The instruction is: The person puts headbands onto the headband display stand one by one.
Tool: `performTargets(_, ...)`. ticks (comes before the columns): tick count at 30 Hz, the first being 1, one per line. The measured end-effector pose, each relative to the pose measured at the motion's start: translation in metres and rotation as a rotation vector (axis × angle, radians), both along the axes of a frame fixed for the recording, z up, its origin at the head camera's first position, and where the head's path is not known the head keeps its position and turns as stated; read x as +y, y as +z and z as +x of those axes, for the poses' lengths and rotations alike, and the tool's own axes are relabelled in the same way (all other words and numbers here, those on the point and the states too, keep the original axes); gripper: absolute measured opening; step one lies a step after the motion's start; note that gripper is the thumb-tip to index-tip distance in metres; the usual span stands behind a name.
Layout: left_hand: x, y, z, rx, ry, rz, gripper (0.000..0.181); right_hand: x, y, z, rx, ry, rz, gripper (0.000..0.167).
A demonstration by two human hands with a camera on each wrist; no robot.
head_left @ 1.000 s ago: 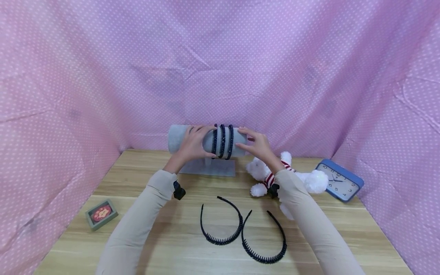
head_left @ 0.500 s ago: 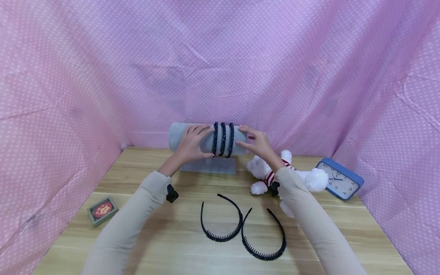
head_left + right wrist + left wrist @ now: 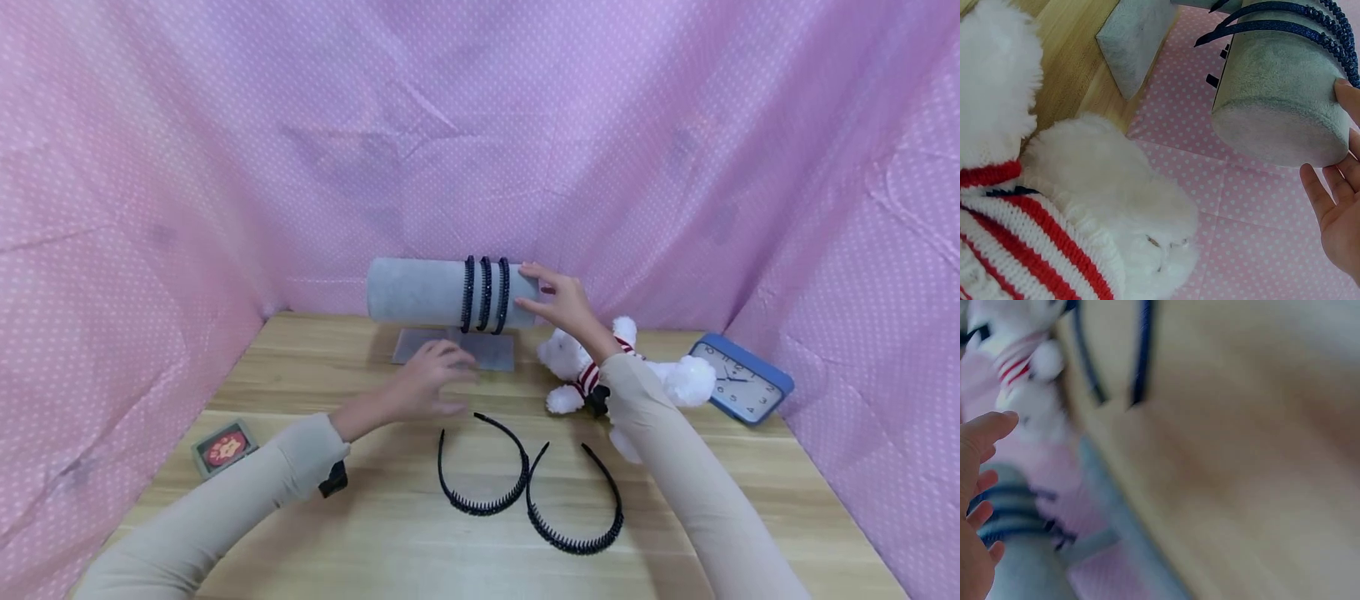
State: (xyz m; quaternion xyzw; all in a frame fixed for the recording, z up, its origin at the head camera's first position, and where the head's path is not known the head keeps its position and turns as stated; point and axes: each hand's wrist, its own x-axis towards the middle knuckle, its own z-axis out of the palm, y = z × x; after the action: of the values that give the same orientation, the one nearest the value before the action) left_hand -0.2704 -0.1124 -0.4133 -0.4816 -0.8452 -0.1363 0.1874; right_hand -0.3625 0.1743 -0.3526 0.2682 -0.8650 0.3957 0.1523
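Backdrop: pink cloth [image 3: 480, 150] with white dots, creased, around a wood-grain table [image 3: 375, 537].
Right hand: thumb and fingers [image 3: 566, 302] grip the right end of a grey cylinder [image 3: 416, 292], thumb in front, index finger on top.
Left hand: loosely spread [image 3: 427, 385], over the table between the stand's base [image 3: 495, 354] and the nearer loose headband.
Banded headbands: three dark toothed ones [image 3: 485, 293] sit around the cylinder, right of its middle, just beside the right hand.
Loose headbands: two lie on the table, the left one [image 3: 480, 511] touching or nearly touching the right one [image 3: 573, 548].
Clock writing: numerals on the blue clock [image 3: 746, 390] include 10, 2, 3 and 4.
Box mark: a paw emblem on red in the small grey-green box [image 3: 225, 450].
Hidden: the beige right sleeve [image 3: 690, 467] crosses the white plush toy [image 3: 566, 357] in red-and-white stripes; the toy covers a clock edge; the left sleeve [image 3: 247, 492] overlaps a box corner.
Cut off: each hand, at its own wrist view's edge.
Hard to make out: the left hand blurs in the head view, as does most of the left wrist view.
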Motion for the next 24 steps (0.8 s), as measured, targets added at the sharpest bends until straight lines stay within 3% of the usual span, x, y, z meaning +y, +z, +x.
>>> performTargets(3, -0.002, -0.017, 0.017, -0.07, -0.058, -0.066, 0.04, -0.002, 0.0, -0.001, 0.002, 0.0, 0.006, 0.052)
performTargets(6, -0.004, -0.028, 0.033, -0.142, -0.099, -0.111, 0.033, -0.002, 0.001, -0.001, -0.001, -0.002, 0.006, 0.052)
performTargets(12, -0.002, -0.033, 0.056, -0.243, -0.157, -0.163, 0.023, -0.001, 0.001, 0.0, -0.028, -0.008, 0.004, 0.052)
performTargets(18, 0.007, -0.037, 0.068, -0.265, -0.211, -0.223, 0.027, 0.0, 0.002, 0.002, -0.042, -0.014, 0.003, 0.051)
performTargets(24, 0.016, -0.038, 0.074, -0.211, -0.249, -0.27, 0.028, -0.002, 0.003, 0.004, -0.049, -0.012, 0.007, 0.053)
